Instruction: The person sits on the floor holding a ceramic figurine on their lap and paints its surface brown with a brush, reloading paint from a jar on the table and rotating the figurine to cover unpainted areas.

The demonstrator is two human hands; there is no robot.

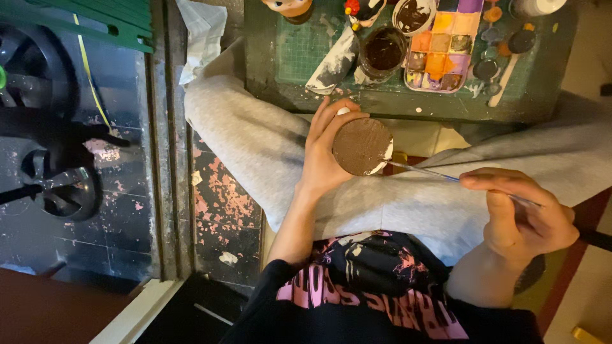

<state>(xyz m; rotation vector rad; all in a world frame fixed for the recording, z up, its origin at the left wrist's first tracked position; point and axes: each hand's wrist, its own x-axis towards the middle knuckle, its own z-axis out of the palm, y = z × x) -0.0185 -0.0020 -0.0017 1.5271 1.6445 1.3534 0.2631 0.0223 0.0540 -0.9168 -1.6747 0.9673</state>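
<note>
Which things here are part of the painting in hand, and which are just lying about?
In use:
left hand
brown disc
right hand
thin brush
brown paint cup
paint palette

Lying about:
white cloth
small figurine
black stand

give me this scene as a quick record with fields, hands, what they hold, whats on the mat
left hand: grips a round brown-painted disc, its flat face up
right hand: holds a thin paintbrush, tip at the disc's white edge
lap: grey trousers
green cutting mat: paint palette with orange, purple and brown wells, jar of brown paint
left side: worn dark floor with pink flecks
</note>
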